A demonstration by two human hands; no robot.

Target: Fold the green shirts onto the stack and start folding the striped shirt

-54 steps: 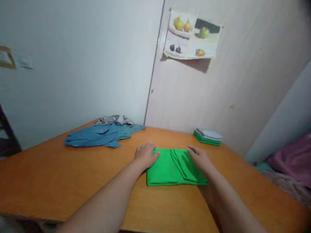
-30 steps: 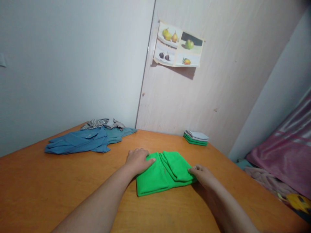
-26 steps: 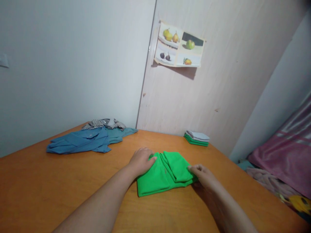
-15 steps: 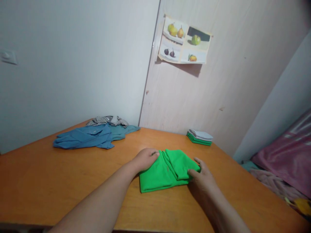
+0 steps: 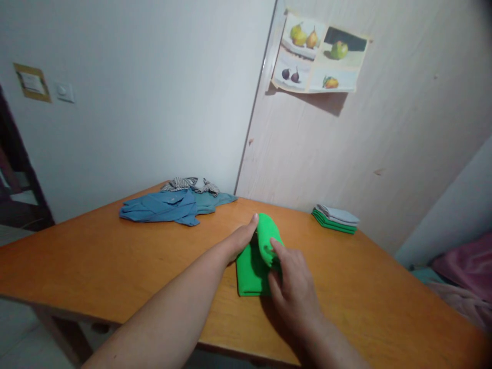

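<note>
A bright green garment, folded small, lies on the orange wooden table in front of me. My right hand grips its right half and has lifted that half up and over towards the left, so it stands as an upright fold. My left hand lies on the garment's far left side, thumb against the raised fold, fingers closed on the cloth.
A crumpled blue shirt with a striped piece behind it lies at the table's far left corner. A small stack of folded cloths, green below and pale blue on top, sits far right by the wall. Bedding lies at the right.
My right hand has taken the garment's right edge and swung it up and leftwards, halving its spread. My left hand stayed at the left side. The camera view turned slightly left.
</note>
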